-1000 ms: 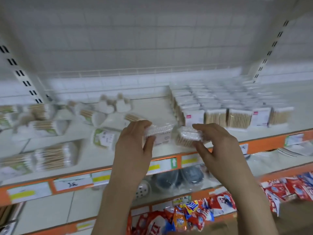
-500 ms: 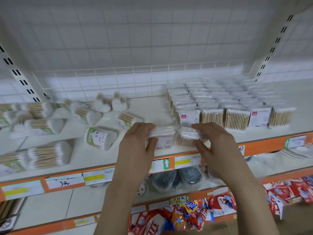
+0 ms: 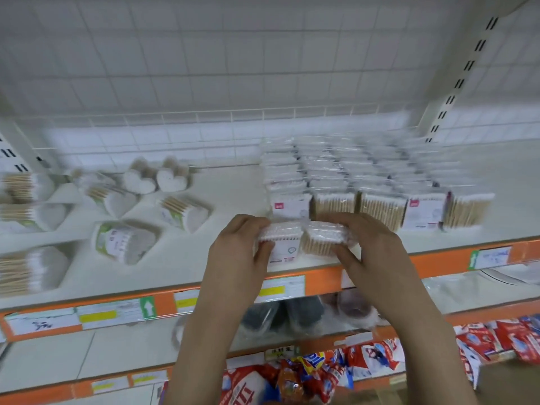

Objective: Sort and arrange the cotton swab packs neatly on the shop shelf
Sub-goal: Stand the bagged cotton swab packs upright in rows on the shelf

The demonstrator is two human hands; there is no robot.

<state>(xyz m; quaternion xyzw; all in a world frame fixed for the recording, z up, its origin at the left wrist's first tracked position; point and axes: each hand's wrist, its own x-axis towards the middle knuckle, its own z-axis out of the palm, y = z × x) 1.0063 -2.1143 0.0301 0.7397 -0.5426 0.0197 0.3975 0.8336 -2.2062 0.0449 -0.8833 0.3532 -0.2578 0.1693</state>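
Two rectangular cotton swab packs are up at the shelf's front edge: the label-side pack in the left hand and the swab-side pack in the right hand, butted end to end. Each hand's fingers curl over its pack's top with the thumb underneath, a pinch from the outer ends, which likely keeps the pair level and square. They sit just in front of the tidy block of packs, standing upright in rows on the right of the shelf, so I'd judge these two are about to start a new front row there (the leftmost columns look like the target). Whether they touch the shelf board yet, I can't tell.

Over to the left it's another story: heart-shaped swab boxes and bagged swab packs lie tipped and scattered, well apart from the block, so sorting looks far from finished. Along the front runs the orange price rail, and snack packets crowd the lower shelf.
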